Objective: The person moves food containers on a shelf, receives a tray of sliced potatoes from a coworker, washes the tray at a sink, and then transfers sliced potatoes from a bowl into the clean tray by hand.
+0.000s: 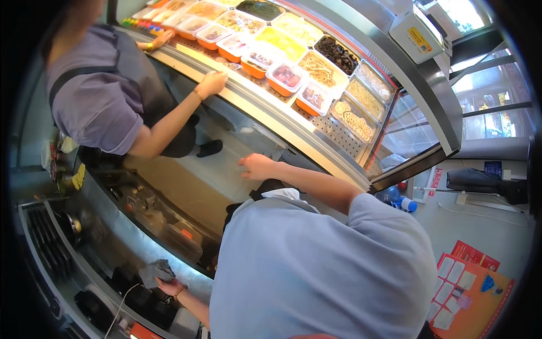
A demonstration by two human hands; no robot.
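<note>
Grey cloth point(157, 272): where is it held?

By the fingers of the person's left hand point(169, 287), low on the left, at the edge of a metal counter point(135, 231). Whether the metal is touched cannot be told.

How is it gripped?

It is clamped and bunched up, probably so that it can be managed by one hand alone.

And the right hand point(258, 167)?

Nothing is held there. The fingers are loosely curled over the aisle, and the two hands are set well apart.

What is placed beyond?

A lit display case point(339, 135), where orange-based tubs point(286, 78) are lined up, seemingly so that each can be seen and reached. A co-worker's hand point(212, 83) is held at the near edge.
</note>
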